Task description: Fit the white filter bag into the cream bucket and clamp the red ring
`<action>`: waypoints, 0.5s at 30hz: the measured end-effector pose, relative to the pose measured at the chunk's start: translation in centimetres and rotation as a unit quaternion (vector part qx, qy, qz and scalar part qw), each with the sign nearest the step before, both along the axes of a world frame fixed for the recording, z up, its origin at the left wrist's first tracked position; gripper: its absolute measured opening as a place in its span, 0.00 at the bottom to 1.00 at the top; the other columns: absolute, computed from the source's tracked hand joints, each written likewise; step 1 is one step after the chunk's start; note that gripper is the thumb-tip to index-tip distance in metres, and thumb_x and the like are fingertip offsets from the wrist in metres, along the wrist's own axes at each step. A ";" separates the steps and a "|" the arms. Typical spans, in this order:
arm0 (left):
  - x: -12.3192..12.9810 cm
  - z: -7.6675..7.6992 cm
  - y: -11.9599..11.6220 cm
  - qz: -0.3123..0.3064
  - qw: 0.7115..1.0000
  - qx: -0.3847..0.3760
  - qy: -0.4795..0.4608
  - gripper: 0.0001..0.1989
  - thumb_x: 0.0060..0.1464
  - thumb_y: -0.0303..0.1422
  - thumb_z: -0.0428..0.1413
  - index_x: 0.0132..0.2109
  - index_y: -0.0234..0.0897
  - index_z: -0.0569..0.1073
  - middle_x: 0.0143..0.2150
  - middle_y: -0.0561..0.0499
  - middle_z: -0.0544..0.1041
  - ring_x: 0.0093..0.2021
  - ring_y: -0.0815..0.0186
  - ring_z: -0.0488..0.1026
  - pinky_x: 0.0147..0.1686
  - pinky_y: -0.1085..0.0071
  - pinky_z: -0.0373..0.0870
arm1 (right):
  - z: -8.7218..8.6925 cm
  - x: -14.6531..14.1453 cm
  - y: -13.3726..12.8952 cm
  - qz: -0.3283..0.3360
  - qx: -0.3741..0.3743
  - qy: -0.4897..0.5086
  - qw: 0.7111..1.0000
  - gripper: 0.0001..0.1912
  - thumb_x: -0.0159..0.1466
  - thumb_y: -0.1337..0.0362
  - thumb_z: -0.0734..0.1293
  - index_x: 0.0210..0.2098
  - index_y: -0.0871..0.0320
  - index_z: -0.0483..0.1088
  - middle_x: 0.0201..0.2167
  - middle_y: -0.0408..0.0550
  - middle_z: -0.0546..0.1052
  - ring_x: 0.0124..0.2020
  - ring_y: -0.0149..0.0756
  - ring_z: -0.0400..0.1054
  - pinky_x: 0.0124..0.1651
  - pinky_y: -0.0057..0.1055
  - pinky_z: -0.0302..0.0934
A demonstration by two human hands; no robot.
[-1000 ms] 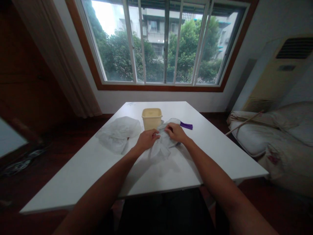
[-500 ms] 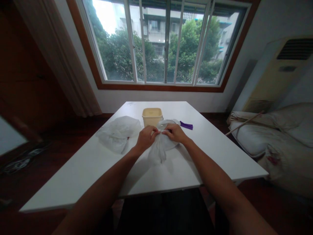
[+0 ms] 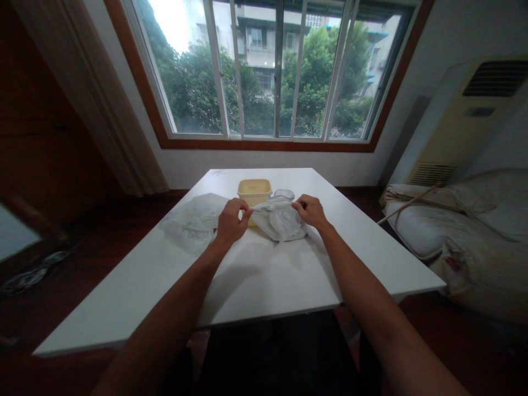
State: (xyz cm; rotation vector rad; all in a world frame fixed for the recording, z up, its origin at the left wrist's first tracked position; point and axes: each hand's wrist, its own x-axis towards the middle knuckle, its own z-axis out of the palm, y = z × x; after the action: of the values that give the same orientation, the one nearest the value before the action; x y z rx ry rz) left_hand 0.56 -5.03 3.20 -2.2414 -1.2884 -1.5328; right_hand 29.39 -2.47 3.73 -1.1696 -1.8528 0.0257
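A thin white plastic bag is stretched between my two hands above the table. My left hand pinches its left end, and my right hand pinches its upper right edge. Just behind the bag stands a pale yellow square tub, its lower part partly hidden by the bag. Another crumpled white plastic bag lies to the left, beside my left hand.
The white table narrows toward the window. Stuffed pale sacks with a thin stick across them stand right of the table. A tall floor unit is behind them, and a curtain hangs at left.
My hands have moved apart, pulling the bag wide between them. Its hanging lower part has lifted and swung to the right. The purple item at the right is out of sight now.
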 end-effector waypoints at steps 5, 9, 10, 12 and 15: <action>1.6 -0.5 -0.8 -0.064 0.996 -0.066 -0.010 0.12 0.60 0.39 0.55 0.48 0.38 0.70 0.47 0.47 0.78 0.43 0.62 0.74 0.46 0.64 0.71 | 1.0 -2.4 -2.1 0.108 0.006 -0.018 0.994 0.15 0.64 0.58 0.66 0.48 0.58 0.73 0.40 0.49 0.78 0.29 0.33 0.66 0.37 0.31 0.61; 2.3 -1.3 -0.8 -0.088 0.991 -0.097 0.031 0.12 0.60 0.39 0.56 0.46 0.38 0.74 0.43 0.47 0.79 0.41 0.62 0.75 0.45 0.64 0.72 | 1.1 -5.0 -3.7 0.166 -0.002 -0.054 0.985 0.22 0.63 0.53 0.69 0.53 0.56 0.71 0.47 0.52 0.78 0.43 0.40 0.71 0.47 0.33 0.63; 2.3 -1.5 -0.7 -0.098 0.989 -0.099 0.042 0.10 0.60 0.38 0.56 0.45 0.38 0.74 0.43 0.47 0.79 0.41 0.62 0.75 0.44 0.64 0.72 | 0.9 -5.4 -3.8 0.164 -0.010 -0.067 0.984 0.22 0.63 0.53 0.69 0.53 0.56 0.72 0.47 0.52 0.78 0.44 0.40 0.72 0.48 0.33 0.63; 2.3 -1.6 -0.6 -0.120 0.986 -0.099 0.053 0.08 0.60 0.35 0.56 0.44 0.38 0.75 0.41 0.47 0.80 0.41 0.62 0.76 0.44 0.65 0.72 | 0.5 -5.9 -3.6 0.153 -0.032 -0.098 0.983 0.19 0.64 0.55 0.68 0.51 0.56 0.73 0.46 0.52 0.78 0.43 0.39 0.72 0.46 0.32 0.63; 2.4 -1.5 -0.6 -0.133 0.985 -0.085 0.064 0.06 0.60 0.33 0.55 0.41 0.38 0.76 0.39 0.48 0.79 0.40 0.63 0.75 0.43 0.65 0.71 | 0.0 -5.8 -3.0 0.148 -0.052 -0.139 0.978 0.11 0.63 0.61 0.69 0.44 0.55 0.77 0.40 0.49 0.79 0.39 0.37 0.71 0.42 0.31 0.61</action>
State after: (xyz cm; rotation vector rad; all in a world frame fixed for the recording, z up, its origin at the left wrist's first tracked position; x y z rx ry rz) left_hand 2.92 -5.63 1.73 -2.6644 -1.1632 -1.3727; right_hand 23.63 -5.51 3.73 -0.9950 -2.2867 0.1355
